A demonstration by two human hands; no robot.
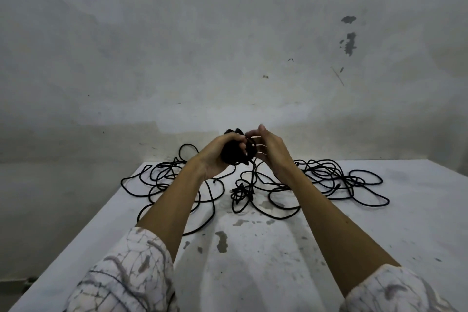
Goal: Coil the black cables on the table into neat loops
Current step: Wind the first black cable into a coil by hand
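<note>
Against a stained wall, loose black cables [253, 185] are lying tangled on the white surface [379, 235]. A coiled bundle [231, 153] is being gripped by left hand [217, 157] while right hand [268, 149] fingers [254, 134], pinching, are guiding a strand around it.

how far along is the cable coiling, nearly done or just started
Early on. Done: part of one cable is wound into a coil. In hand: the left hand grips it while the right hand feeds a strand. Left: loose cables sprawl across the table.
</note>
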